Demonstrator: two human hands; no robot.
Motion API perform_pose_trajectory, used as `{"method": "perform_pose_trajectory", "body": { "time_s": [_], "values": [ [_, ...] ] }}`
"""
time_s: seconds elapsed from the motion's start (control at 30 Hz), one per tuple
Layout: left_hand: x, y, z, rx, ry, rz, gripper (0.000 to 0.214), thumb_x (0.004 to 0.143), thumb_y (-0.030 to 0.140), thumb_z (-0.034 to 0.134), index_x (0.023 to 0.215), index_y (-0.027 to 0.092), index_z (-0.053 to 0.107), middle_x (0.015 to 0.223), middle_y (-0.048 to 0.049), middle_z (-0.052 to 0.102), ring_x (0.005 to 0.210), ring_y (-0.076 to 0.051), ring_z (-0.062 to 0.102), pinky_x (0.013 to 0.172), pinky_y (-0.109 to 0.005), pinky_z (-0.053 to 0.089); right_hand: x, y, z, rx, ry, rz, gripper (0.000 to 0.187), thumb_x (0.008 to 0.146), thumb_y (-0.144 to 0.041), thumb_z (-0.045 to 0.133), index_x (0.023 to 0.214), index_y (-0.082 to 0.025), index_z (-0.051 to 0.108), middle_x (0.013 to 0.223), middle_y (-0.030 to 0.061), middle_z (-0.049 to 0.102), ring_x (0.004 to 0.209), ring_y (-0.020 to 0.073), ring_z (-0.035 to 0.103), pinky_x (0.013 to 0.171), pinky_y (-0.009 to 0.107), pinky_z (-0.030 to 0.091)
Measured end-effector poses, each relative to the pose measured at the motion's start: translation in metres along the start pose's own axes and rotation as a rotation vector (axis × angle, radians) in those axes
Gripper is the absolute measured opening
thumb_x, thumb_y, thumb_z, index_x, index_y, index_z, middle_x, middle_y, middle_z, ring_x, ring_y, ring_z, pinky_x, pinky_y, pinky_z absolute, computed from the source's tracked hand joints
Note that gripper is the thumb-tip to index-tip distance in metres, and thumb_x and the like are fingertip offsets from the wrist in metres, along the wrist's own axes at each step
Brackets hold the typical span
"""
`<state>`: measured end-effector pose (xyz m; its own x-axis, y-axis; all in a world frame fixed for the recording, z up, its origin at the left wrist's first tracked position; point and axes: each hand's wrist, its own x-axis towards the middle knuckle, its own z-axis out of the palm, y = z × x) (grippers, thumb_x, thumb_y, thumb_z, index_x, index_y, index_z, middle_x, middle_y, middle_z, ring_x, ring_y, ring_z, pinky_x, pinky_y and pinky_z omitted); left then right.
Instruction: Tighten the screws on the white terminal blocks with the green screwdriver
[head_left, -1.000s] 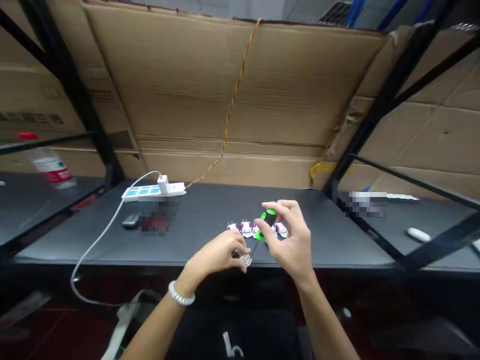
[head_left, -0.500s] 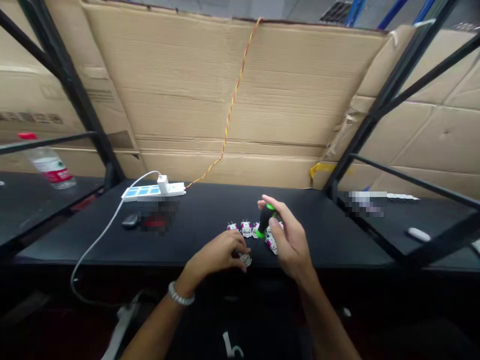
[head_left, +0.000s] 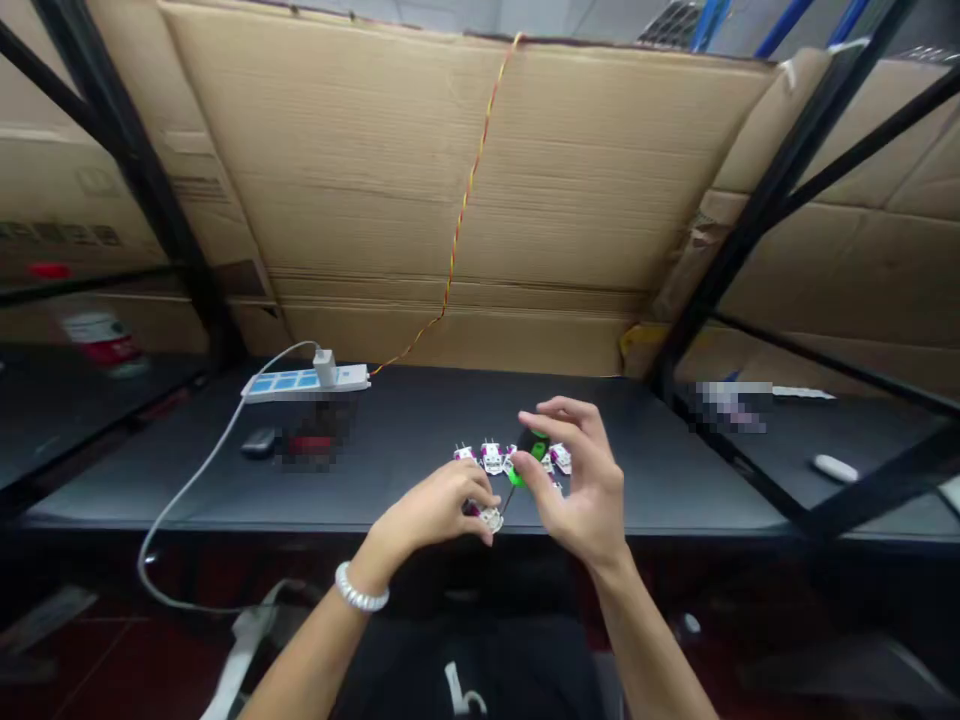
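The right hand (head_left: 577,480) now wraps one screwdriver (head_left: 534,443) more closely (a moment ago its handle was more uncovered), so turning seems in progress. The left hand (head_left: 442,503) pinches one white piece (head_left: 491,519) near the tabletop's (head_left: 405,430) front edge; beyond, at least five similar pieces (head_left: 491,457) lie.

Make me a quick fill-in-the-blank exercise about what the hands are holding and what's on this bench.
1. The left hand holds a small white part, and the right hand holds a black-and-green ____.
2. The white coiled band is worn on the ____ wrist.
3. A white plug stands in the ____.
4. The twisted wire running up the cardboard is red and ____.

Missing words: screwdriver; left; power strip; yellow.
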<state>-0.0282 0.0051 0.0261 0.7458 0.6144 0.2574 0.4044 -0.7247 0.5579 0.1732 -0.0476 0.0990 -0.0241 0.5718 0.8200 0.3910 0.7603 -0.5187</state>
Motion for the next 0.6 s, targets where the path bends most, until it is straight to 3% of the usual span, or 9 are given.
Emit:
{"method": "perform_pose_trajectory", "body": {
  "time_s": [0.1, 0.27, 0.37, 0.47, 0.53, 0.6],
  "values": [
    [-0.0001, 0.0007, -0.0002, -0.009, -0.002, -0.009, 0.027, 0.078, 0.035, 0.096, 0.097, 0.02, 0.085, 0.104, -0.0062, 0.079, 0.104, -0.026, 0.07, 0.098, -0.036, 0.049, -0.0014, -0.0017, 0.0004, -0.013, 0.026, -0.002, 0.032, 0.093, -0.021, 0.079, 0.123, -0.032, 0.078, 0.111, 0.0051, 0.062, 0.1, 0.0194, 0.067, 0.086, 0.035, 0.059],
    [0.0006, -0.0002, -0.0001, -0.01, -0.018, -0.018, 0.028, 0.077, 0.034, 0.097, 0.1, 0.021, 0.086, 0.106, -0.0066, 0.079, 0.104, -0.026, 0.07, 0.098, -0.035, 0.049, -0.0019, -0.0016, -0.002, 0.071, -0.086, 0.043, 0.045, 0.107, -0.015, 0.05, 0.148, -0.031, 0.063, 0.133, 0.0092, 0.07, 0.124, 0.0225, 0.068, 0.107, 0.042, 0.055],
    [0.0006, -0.0002, -0.0002, -0.02, -0.016, -0.016, 0.028, 0.078, 0.036, 0.096, 0.098, 0.021, 0.085, 0.108, -0.0067, 0.079, 0.106, -0.026, 0.07, 0.1, -0.035, 0.049, -0.0002, -0.0028, -0.0017, -0.006, -0.04, 0.019, 0.036, 0.102, -0.02, 0.063, 0.136, -0.029, 0.071, 0.129, 0.0094, 0.067, 0.121, 0.024, 0.067, 0.103, 0.041, 0.056],
    [0.0004, 0.0002, -0.0003, -0.017, -0.008, -0.007, 0.026, 0.079, 0.036, 0.096, 0.097, 0.021, 0.085, 0.106, -0.0065, 0.079, 0.107, -0.026, 0.069, 0.101, -0.036, 0.049, 0.0, -0.0049, -0.001, -0.109, 0.03, 0.02, 0.032, 0.09, -0.023, 0.081, 0.121, -0.027, 0.077, 0.114, 0.0068, 0.061, 0.103, 0.0216, 0.066, 0.09, 0.036, 0.058],
    [0.0005, 0.0003, -0.0002, -0.011, -0.013, -0.008, 0.026, 0.08, 0.037, 0.095, 0.098, 0.021, 0.085, 0.106, -0.0067, 0.079, 0.107, -0.026, 0.07, 0.1, -0.036, 0.049, -0.0014, -0.0054, -0.0018, -0.1, 0.009, 0.04, 0.031, 0.093, -0.022, 0.077, 0.124, -0.027, 0.075, 0.113, 0.0064, 0.063, 0.101, 0.0212, 0.067, 0.089, 0.036, 0.058],
    [0.0007, 0.0001, -0.0003, -0.008, -0.016, -0.015, 0.029, 0.079, 0.038, 0.096, 0.1, 0.021, 0.085, 0.108, -0.0072, 0.079, 0.105, -0.026, 0.07, 0.099, -0.036, 0.05, -0.0037, -0.0049, -0.0034, -0.042, -0.038, 0.063, 0.034, 0.101, -0.02, 0.064, 0.134, -0.028, 0.069, 0.121, 0.0078, 0.068, 0.111, 0.0236, 0.068, 0.098, 0.04, 0.057]
  ]
}}
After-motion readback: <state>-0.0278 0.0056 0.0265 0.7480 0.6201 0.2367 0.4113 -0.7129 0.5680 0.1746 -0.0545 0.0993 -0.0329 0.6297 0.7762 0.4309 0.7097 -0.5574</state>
